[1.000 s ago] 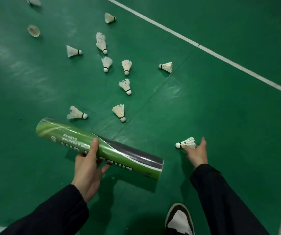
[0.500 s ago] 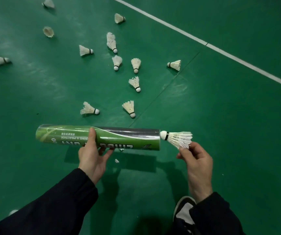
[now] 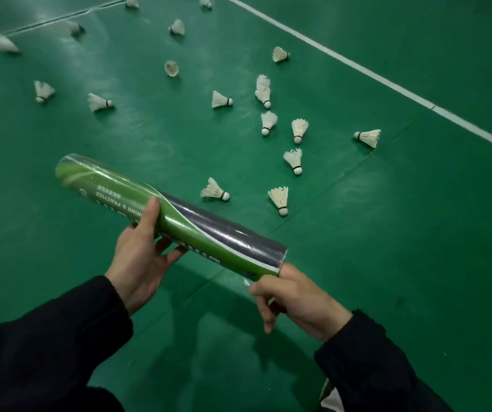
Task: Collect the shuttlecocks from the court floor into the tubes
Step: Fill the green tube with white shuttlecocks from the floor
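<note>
At frame centre the left hand grips the tube mid-length, the right hand curls loosely at its lower-right mouth, a white sliver showing, while shuttlecocks litter the floor above.

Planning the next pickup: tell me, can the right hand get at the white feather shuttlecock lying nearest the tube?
Probably yes: bare green floor lies between the right hand and that white feather shuttlecock, though the hand is busy at the green cardboard tube's mouth.
</note>
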`<state>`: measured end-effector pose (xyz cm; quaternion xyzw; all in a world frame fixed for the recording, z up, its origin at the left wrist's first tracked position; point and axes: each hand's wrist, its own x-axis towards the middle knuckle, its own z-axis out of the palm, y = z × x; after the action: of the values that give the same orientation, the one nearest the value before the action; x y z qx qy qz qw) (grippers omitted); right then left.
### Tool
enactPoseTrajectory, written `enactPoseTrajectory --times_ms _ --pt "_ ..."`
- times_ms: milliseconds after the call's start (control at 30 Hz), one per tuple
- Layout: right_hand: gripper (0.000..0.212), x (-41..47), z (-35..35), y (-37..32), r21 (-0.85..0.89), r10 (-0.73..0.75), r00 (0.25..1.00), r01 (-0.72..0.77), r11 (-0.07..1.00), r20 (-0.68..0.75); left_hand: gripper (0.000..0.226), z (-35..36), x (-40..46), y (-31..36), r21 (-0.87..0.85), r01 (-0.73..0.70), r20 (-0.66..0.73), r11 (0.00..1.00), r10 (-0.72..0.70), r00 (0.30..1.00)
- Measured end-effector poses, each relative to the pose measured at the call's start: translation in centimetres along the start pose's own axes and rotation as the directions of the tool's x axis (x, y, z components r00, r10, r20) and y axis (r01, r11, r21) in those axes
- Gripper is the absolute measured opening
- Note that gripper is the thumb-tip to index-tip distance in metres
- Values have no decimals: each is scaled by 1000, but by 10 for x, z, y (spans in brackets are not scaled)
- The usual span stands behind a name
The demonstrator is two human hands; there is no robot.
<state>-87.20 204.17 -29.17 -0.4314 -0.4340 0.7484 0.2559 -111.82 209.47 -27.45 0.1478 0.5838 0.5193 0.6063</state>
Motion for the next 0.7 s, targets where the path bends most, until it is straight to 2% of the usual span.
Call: enactPoseTrajectory --times_ms 67,200,233,300,367,400,467,500,533,600,633,700 --pt "64 13 16 2 36 17 999 -19 999 46 47 -27 -6 5 -12 -2 -28 1000 1 1000" --pt "46 46 50 21 22 -91 995 92 995 -41 56 -97 -27 -9 -144 -54 -174 988 29 984" --pt "43 56 61 29 -8 -89 996 89 996 -3 56 -113 -34 -16 -180 -70 -219 981 29 975" --pt "40 74 86 43 -83 -26 983 42 996 181 50 -148 -48 -29 -236 -113 -321 965 32 947" --pt "40 91 113 54 -101 46 943 -13 995 329 41 -189 -64 -40 -278 -190 -463 942 43 885" --pt "39 101 128 60 -78 72 941 -48 996 331 39 -210 -75 -44 -302 -237 -538 923 40 842" --pt "28 125 155 77 -77 84 972 -69 995 221 42 -248 -95 -55 -342 -318 -662 884 13 750" --pt "22 139 166 89 -195 65 983 -32 980 170 48 -262 -105 -61 -358 -337 -704 870 -15 710" --pt "23 153 177 100 -373 29 987 33 927 160 53 -274 -114 -68 -376 -345 -731 860 -47 680" --pt "46 180 201 121 -682 -18 955 224 697 295 55 -287 -129 -84 -405 -358 -758 842 -90 647" --pt "63 192 213 130 -761 -18 918 340 553 397 55 -292 -134 -92 -413 -368 -768 833 -101 632" --pt "89 215 236 141 -784 -2 823 541 303 567 56 -301 -143 -104 -395 -397 -805 828 -104 584"
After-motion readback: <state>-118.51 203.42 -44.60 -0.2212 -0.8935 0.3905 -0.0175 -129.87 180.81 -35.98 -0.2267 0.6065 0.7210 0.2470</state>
